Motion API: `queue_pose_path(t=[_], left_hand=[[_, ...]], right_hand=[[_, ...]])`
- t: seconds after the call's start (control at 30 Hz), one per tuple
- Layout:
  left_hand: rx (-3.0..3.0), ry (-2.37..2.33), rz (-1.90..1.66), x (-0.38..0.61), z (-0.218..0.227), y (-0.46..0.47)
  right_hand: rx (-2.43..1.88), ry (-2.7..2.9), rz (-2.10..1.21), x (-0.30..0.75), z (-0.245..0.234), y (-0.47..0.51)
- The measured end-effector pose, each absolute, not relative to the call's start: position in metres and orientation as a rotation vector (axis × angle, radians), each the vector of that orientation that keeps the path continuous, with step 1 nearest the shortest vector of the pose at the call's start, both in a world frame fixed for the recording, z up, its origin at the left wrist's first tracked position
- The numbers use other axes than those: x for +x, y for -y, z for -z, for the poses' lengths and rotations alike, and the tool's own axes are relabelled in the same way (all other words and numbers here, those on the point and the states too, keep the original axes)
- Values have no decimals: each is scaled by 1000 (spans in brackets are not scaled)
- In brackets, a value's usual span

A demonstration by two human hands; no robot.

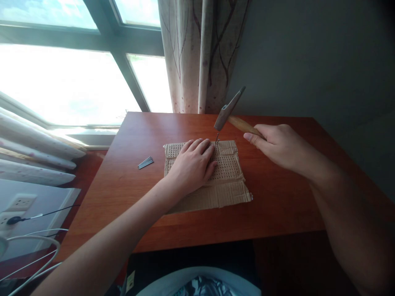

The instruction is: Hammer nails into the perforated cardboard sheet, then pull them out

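Observation:
A hammer (243, 124) with a wooden handle and a metal head is gripped in my right hand (277, 144). Its head hangs tilted just above a nail (217, 137) that stands nearly upright near the far edge of a piece of cardboard (225, 195). Rows of small holes cover much of that cardboard. My left hand (194, 160) lies flat on it with fingers stretched out, the fingertips close to the nail. Left of the cardboard, several loose nails (145, 163) lie side by side on the wooden table (132, 205).
Behind the table hang patterned curtains (185, 57) beside a bright window (55, 82). A grey wall (308, 61) rises at the back right. At lower left, a wall socket (21, 202) holds a black plug (14, 220), with white cables (46, 232) nearby.

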State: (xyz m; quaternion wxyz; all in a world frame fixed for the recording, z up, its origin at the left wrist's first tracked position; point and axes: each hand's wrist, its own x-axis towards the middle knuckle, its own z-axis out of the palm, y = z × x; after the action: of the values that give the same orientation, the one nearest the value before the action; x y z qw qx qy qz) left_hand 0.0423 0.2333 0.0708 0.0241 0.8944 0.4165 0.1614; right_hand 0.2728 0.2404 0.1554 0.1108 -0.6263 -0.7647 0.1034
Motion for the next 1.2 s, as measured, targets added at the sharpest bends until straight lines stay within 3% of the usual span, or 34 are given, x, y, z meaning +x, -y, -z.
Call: queue_pose_path(t=[1.2], left_hand=[[2717, -1287, -521, 42, -74, -231]], right_hand=[[-1820, 2297, -324, 273, -141, -236]])
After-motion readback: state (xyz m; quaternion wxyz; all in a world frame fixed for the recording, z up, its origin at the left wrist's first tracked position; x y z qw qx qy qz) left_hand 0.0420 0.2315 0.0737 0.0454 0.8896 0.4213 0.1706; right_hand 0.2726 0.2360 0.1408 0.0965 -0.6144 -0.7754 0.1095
